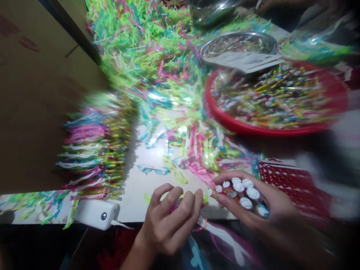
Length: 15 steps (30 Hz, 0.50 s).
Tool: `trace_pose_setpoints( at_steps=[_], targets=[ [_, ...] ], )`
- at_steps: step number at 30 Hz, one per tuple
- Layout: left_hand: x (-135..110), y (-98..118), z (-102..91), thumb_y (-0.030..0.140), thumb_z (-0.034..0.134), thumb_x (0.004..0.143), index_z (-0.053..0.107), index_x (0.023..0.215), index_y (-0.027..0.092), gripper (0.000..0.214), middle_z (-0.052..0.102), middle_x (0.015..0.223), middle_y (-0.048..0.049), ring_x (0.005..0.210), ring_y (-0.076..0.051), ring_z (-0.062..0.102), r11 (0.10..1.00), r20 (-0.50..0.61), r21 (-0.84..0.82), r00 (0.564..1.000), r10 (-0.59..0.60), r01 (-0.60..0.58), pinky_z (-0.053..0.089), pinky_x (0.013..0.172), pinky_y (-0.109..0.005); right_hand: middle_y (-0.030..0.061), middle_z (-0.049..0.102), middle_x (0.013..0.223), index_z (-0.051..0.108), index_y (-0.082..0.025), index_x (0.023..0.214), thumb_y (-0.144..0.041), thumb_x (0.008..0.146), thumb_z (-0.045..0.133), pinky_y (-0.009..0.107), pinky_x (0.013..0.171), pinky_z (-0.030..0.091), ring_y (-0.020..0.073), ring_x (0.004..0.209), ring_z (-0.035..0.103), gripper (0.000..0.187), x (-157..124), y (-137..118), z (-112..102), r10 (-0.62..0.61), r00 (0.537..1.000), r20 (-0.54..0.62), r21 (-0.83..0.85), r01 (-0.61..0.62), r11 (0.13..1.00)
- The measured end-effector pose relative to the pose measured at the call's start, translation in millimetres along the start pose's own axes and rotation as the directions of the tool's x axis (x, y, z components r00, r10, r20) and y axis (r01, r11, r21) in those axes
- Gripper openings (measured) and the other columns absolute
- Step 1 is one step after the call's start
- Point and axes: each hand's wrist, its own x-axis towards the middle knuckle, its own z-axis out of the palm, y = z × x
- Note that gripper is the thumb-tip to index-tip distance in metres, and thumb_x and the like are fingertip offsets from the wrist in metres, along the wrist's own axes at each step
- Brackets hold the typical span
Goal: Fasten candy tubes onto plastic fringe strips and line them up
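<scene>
- The left hand (168, 221) curls its fingers together over green and pink plastic strips (204, 198); the fingers hide exactly how those strips are gripped;
- The right hand (253, 198) is clamped around a bundle of white-capped sweets (239, 191) in clear wrappers, with the fingers wrapped over the top; the two hands are close together, and the strips lie just beside the bundle's near end;
- A white ribbon (225, 240) with an orange rubber band (205, 224) hangs below the left hand, past the edge of the white table (146, 191);
- A white power bank (97, 214) lies at the table's near edge, to the left of the left hand;
- A long row of sweet sticks with coloured ribbons (98, 150) lies on the left;
- Loose shredded plastic (146, 48) covers the far table;
- A red plate (239, 128) is heaped with sweets; a steel bowl (239, 37) sits beyond it, with a paper sheet (244, 62) across its rim;
- A red plastic basket (292, 187) sits to the right.
</scene>
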Motion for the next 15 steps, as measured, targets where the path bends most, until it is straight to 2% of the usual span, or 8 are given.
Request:
trace_pose_setpoints(
  at_steps=[2,4,10,15],
  targets=[
    [0,-1,-0.2,0.005,0.076,0.089,0.075,0.114,0.006,0.025,0.079,0.091,-0.0043,0.087,-0.021,0.068,1.000,0.008,0.006,1.000,0.012,-0.012,0.049,0.084,-0.039,-0.0016,0.076,0.077,0.072,-0.030,0.107,-0.060,0.081,0.076,0.028,0.062,0.055,0.0188,0.065,0.069,0.040,0,3,0,0.082,0.996,0.031,0.039,-0.083,0.996],
    [-1,-1,0.3,0.004,0.078,0.087,0.075,0.115,0.005,0.028,0.079,0.091,-0.0043,0.088,-0.021,0.067,1.000,0.014,0.010,1.000,0.017,-0.018,0.048,0.084,-0.040,-0.0022,0.075,0.078,0.072,-0.031,0.108,-0.062,0.082,0.075,0.026,0.062,0.053,0.0175,0.066,0.068,0.041,1,4,0,0.095,0.994,0.046,0.032,-0.096,0.995],
    [-12,-1,10.2,0.008,0.079,0.087,0.074,0.113,0.004,0.026,0.077,0.093,-0.0061,0.091,-0.023,0.067,0.999,0.015,-0.027,1.000,0.018,-0.018,0.048,0.084,-0.042,-0.0052,0.073,0.089,0.070,-0.031,0.101,-0.047,0.093,0.065,0.024,0.073,0.050,0.0132,0.072,0.065,0.019,4,3,3,-0.102,0.985,0.137,-0.098,0.116,0.988],
    [-20,-5,18.8,0.008,0.077,0.089,0.074,0.107,0.007,0.018,0.076,0.090,-0.0038,0.090,-0.019,0.068,0.997,0.034,-0.077,0.999,0.027,-0.024,0.049,0.085,-0.040,-0.0038,0.069,0.084,0.068,-0.027,0.096,-0.041,0.096,0.060,0.023,0.071,0.049,0.0133,0.072,0.063,0.016,12,7,9,-0.214,0.951,0.224,-0.024,0.225,0.974]
  ],
)
